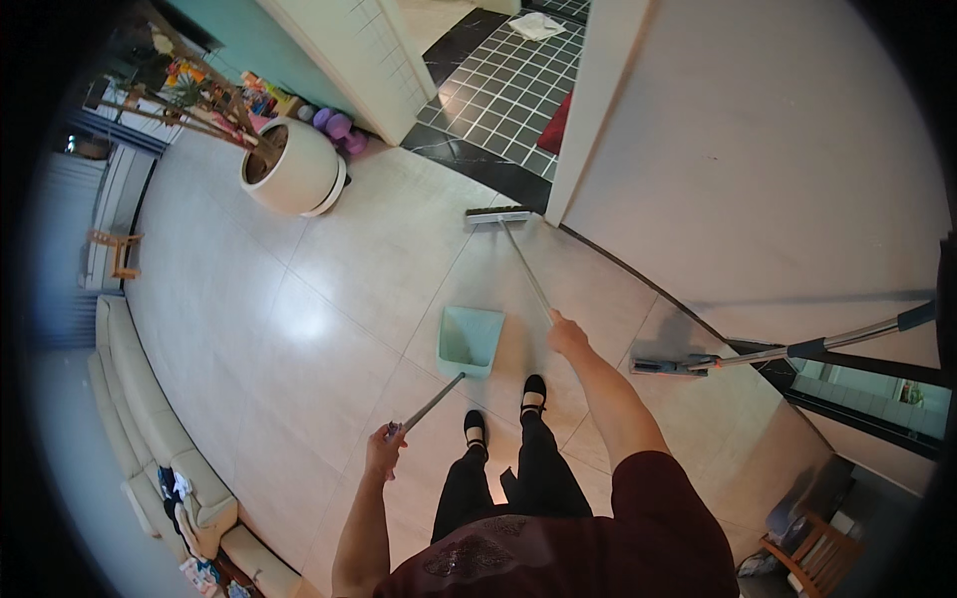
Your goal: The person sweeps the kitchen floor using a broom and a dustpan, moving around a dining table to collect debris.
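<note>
My left hand (385, 451) grips the upper end of a grey handle that runs to a pale green long-handled dustpan (470, 338). The pan rests on the tiled floor (351, 284) just ahead of my feet, its mouth facing away from me. In my right hand (567, 334) is the pole of a broom (499, 216). The broom's wide head, with dark bristles on its far side, touches the floor close to the black stone threshold (478, 166) of a doorway. Some distance separates the broom head from the dustpan.
A flat mop (669, 366) leans at the right, its head on the floor. A potted plant in a white planter (295, 168) stands at upper left, with purple dumbbells (338, 127) behind it. A cream sofa (149, 404) lines the left. Beyond the doorway lies a white cloth (536, 26).
</note>
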`<action>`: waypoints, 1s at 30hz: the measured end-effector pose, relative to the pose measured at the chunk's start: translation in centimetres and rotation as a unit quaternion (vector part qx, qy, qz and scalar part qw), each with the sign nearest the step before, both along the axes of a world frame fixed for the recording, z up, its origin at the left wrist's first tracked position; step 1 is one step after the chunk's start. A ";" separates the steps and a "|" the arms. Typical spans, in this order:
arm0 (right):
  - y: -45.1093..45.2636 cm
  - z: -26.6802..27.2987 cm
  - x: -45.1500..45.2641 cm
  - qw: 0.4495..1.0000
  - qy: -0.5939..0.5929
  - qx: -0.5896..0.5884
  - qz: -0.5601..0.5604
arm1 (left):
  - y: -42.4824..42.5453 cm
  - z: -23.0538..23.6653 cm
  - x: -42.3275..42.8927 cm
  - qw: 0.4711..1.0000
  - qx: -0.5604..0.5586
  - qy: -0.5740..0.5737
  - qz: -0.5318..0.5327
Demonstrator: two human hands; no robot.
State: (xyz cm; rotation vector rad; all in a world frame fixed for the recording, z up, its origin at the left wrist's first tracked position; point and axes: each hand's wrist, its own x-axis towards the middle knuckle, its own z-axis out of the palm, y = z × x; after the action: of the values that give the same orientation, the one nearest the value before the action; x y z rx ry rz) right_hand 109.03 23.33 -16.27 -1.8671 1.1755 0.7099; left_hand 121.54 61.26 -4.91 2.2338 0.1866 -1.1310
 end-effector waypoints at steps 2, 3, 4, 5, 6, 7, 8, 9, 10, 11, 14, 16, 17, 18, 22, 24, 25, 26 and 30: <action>-0.1 -1.6 -0.5 1.000 0.008 0.010 -0.021 | 0.7 0.1 0.2 1.000 -0.012 -0.003 0.008; 0.8 -2.1 -1.3 0.999 0.023 0.023 -0.019 | 1.6 0.0 0.4 1.000 -0.012 -0.001 0.010; 2.3 -2.5 -2.7 0.999 0.039 0.034 -0.017 | 2.5 -0.2 0.6 1.000 -0.016 0.001 0.011; 4.1 -2.9 -4.5 0.999 0.039 0.011 -0.015 | 3.3 -0.6 0.8 1.000 -0.021 0.005 0.011; 6.0 -3.2 -6.9 0.999 0.041 -0.013 -0.015 | 3.8 -0.8 1.1 1.000 -0.021 0.005 0.005; 7.7 -3.1 -9.1 0.998 0.052 0.002 -0.021 | 4.3 -0.9 1.4 1.000 -0.020 0.006 -0.001; 9.4 -2.9 -11.5 0.997 0.063 0.017 -0.029 | 4.8 -0.9 1.8 1.000 -0.019 0.008 -0.010; 11.6 -1.9 -13.6 0.996 0.082 0.027 -0.020 | 5.7 -1.1 2.2 1.000 -0.016 0.003 -0.019; 13.3 -0.7 -15.0 0.995 0.096 0.033 -0.010 | 6.5 -1.6 2.9 1.000 -0.016 -0.005 -0.026; 15.2 0.5 -16.4 0.993 0.114 0.032 -0.018 | 7.3 -2.3 3.2 0.999 -0.015 -0.010 -0.035; 20.4 3.2 -19.9 0.988 0.146 0.023 -0.033 | 9.1 -2.8 5.3 0.992 -0.018 -0.028 -0.119; 23.3 4.6 -21.1 0.991 0.130 -0.005 -0.033 | 10.1 -2.1 6.6 0.988 -0.021 -0.031 -0.149; 24.9 4.9 -21.4 0.992 0.124 -0.014 -0.034 | 10.9 -1.9 7.1 0.988 -0.027 -0.027 -0.151; 25.8 4.9 -21.0 0.993 0.112 -0.028 -0.038 | 11.4 -1.8 7.8 0.987 -0.034 -0.024 -0.157; 27.6 4.3 -17.0 0.996 0.069 -0.054 -0.028 | 14.8 -2.6 10.0 0.983 -0.063 -0.007 -0.174; 27.5 3.9 -12.7 0.997 0.051 -0.040 -0.035 | 15.3 -1.3 10.6 0.981 -0.058 -0.018 -0.185; 27.3 3.3 -10.1 0.998 0.039 -0.033 -0.020 | 15.9 -0.9 10.9 0.980 -0.053 -0.025 -0.189; 27.2 2.7 -7.8 0.999 0.028 -0.028 -0.008 | 16.7 -1.2 11.3 0.980 -0.045 -0.019 -0.191; 26.8 0.1 -0.8 0.998 0.046 -0.041 0.027 | 18.1 -1.1 11.7 0.982 -0.027 -0.012 -0.185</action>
State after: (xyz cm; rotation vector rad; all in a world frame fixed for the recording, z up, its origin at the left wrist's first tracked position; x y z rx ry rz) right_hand 108.27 50.17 -16.13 -1.9582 1.2334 0.7952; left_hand 133.27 79.38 -6.03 2.2903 -0.2777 -1.2796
